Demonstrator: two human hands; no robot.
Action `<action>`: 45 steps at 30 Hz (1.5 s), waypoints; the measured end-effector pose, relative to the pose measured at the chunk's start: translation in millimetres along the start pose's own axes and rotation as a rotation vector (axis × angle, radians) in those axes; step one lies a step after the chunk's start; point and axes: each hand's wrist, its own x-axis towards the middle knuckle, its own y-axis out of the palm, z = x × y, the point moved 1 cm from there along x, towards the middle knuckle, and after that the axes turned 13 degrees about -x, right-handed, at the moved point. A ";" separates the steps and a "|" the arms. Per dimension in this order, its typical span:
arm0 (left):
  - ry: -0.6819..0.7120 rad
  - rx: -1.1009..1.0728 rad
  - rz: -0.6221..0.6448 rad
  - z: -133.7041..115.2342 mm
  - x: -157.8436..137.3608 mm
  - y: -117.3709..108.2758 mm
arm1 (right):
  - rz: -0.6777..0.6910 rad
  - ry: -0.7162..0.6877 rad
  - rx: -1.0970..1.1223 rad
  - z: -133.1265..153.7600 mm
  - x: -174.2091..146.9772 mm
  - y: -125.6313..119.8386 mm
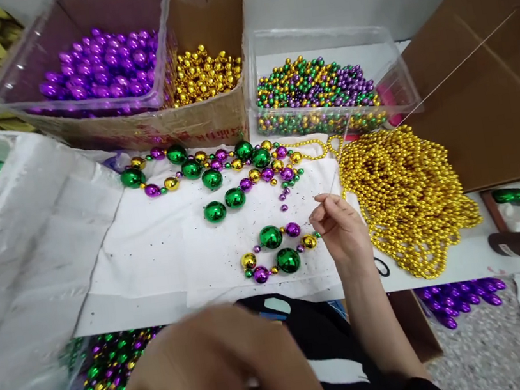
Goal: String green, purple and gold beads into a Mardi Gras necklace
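Note:
Close to the camera, my left hand (222,374) is large and blurred, its fingers curled together; what they hold, if anything, is hidden. My right hand (342,225) is over the white cloth, with thumb and fingers pinched on a thin thread (334,179) that appears to run upward. Beside its fingertips ends a short curved strand of green, purple and gold beads (288,260). Two loose large green beads (234,198) lie farther back, near small purple beads (284,207). Behind them stretches a longer mixed bead strand (212,179).
A heap of gold bead chains (405,194) lies at the right. Along the back stand a clear bin of purple beads (160,47), a cardboard box of gold beads (224,113) and a clear tub of mixed beads (324,34). A white-lined box (25,215) borders the left.

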 end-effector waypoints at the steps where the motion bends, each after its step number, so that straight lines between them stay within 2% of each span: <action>1: -0.010 0.008 -0.071 9.9 16.5 -5.1 | 0.003 -0.015 -0.016 2.4 -0.2 0.5; 3: -0.037 0.051 -0.139 39.1 54.2 -15.5 | 0.044 -0.033 -0.054 8.7 -2.2 3.1; 6: 0.008 0.455 -0.234 92.2 103.1 -30.3 | 0.129 -0.054 -0.077 19.8 -6.9 6.7; 9: -0.044 0.739 -0.075 131.8 122.7 -36.5 | 0.129 -0.089 -0.043 28.7 -9.1 2.3; 11: -0.109 0.828 0.017 142.4 120.8 -38.6 | 0.084 -0.114 -0.008 30.3 -7.3 -6.3; 13: -0.192 0.922 0.040 143.3 113.8 -42.0 | 0.018 -0.130 -0.004 26.6 -3.5 -16.6; 18: -0.344 1.142 -0.102 133.5 98.7 -59.9 | -0.169 -0.059 -0.095 -4.6 5.0 -28.8; 23: -0.312 0.981 -0.125 120.1 103.0 -78.6 | -0.177 0.016 -0.159 -30.5 2.8 -25.0; 27: -0.118 0.863 -0.241 114.4 135.2 -84.8 | -0.214 -0.046 -0.293 -35.1 -1.6 -30.6; 29: -0.061 0.823 -0.247 117.9 157.9 -83.2 | -0.202 -0.058 -0.351 -37.3 -3.7 -34.1; 34: -0.046 0.987 -0.218 133.3 204.9 -74.7 | -0.147 0.030 -0.331 -47.3 -9.9 -38.3; 39: -0.074 1.112 -0.194 140.1 221.9 -73.3 | -0.125 0.103 -0.260 -51.3 -15.5 -34.9; 42: -0.037 0.903 -0.261 137.5 216.5 -78.9 | -0.119 0.113 -0.254 -51.5 -16.6 -33.6; 45: -0.067 0.353 -0.391 131.7 199.6 -88.4 | -0.097 0.082 -0.300 -51.7 -19.0 -34.5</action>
